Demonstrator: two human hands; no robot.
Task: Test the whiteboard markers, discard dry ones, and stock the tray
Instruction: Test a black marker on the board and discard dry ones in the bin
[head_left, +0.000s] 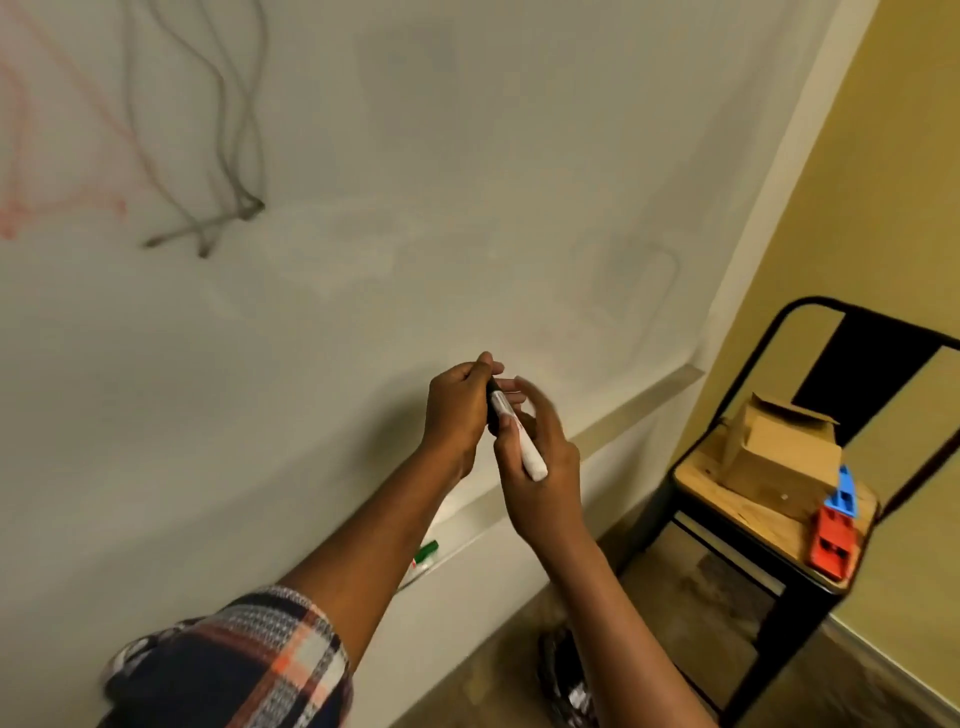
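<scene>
A white-bodied marker (522, 441) with a black cap end is held between both hands in front of the whiteboard (415, 156). My left hand (457, 410) grips the black cap end at the top. My right hand (545, 467) holds the white barrel lower down, thumb and fingers around it. The board carries grey scribbles (228, 156) and faint red lines (62, 171) at upper left. On the marker tray (639, 400) under the board lies a green-capped marker (426, 552), partly hidden by my left forearm.
To the right, a black metal chair (810, 519) with a wooden seat holds a brown cardboard box (779, 457), a blue object (844, 496) and a red object (831, 540). A dark bag (563, 675) lies on the floor below. Yellow wall at right.
</scene>
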